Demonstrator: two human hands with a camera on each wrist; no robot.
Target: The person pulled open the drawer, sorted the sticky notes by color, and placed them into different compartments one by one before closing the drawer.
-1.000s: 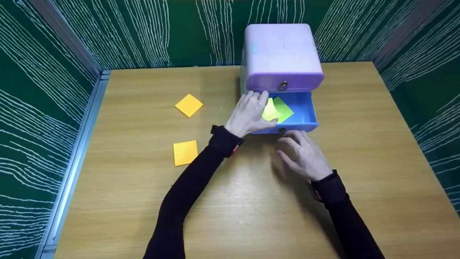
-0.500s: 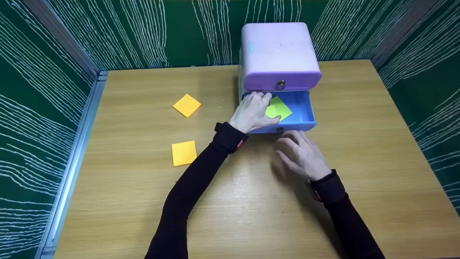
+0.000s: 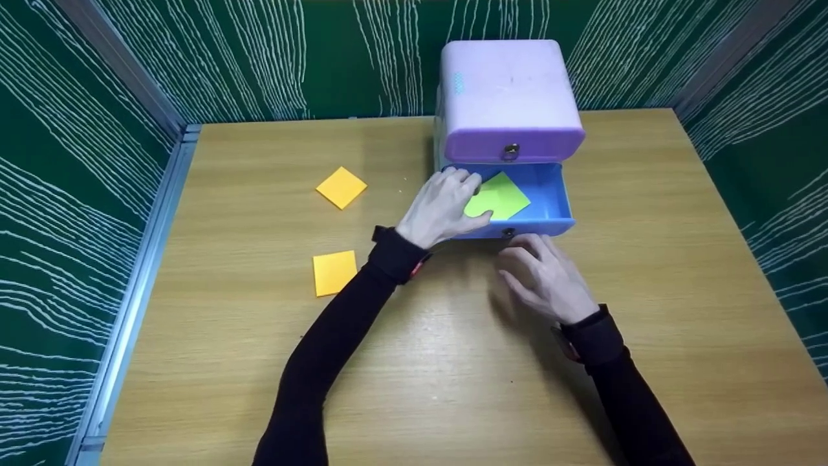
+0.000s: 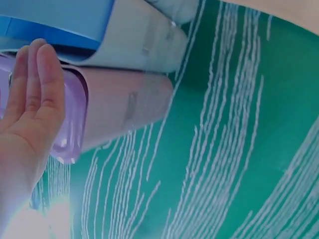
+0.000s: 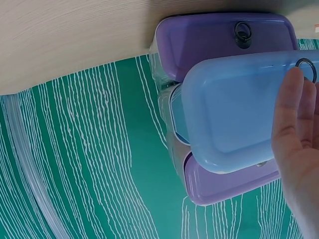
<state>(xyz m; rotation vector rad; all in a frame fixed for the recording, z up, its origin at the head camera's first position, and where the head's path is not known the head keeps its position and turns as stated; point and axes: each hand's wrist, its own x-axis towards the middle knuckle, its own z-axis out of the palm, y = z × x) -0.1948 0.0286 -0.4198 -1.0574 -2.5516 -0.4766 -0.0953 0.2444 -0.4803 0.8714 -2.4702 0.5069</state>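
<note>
My left hand [image 3: 443, 206] reaches over the left side of an open blue drawer [image 3: 548, 194], its thumb apart from the fingers. Beside the thumb, green sticky notes [image 3: 508, 197] lie in the drawer, partly covered by the hand. Straight fingers [image 4: 49, 74] show in the left wrist view with no note visible between them. My right hand [image 3: 550, 281] stays just in front of the drawer, fingers loosely bent. In the right wrist view its fingertips are close to the drawer's ring pull [image 5: 308, 64]; contact cannot be made out.
The drawer belongs to a small cabinet with a lilac top [image 3: 508, 84] and a purple drawer [image 3: 543, 145] above. Two orange sticky notes, a far one [image 3: 341, 188] and a near one [image 3: 333, 273], lie on the wooden table [image 3: 226, 323]. Green patterned walls [image 3: 362, 58] surround it.
My left hand shifted slightly right, then back left over the drawer. The lighter note by its thumb now lies against the darker green one. The right hand has stayed in place.
</note>
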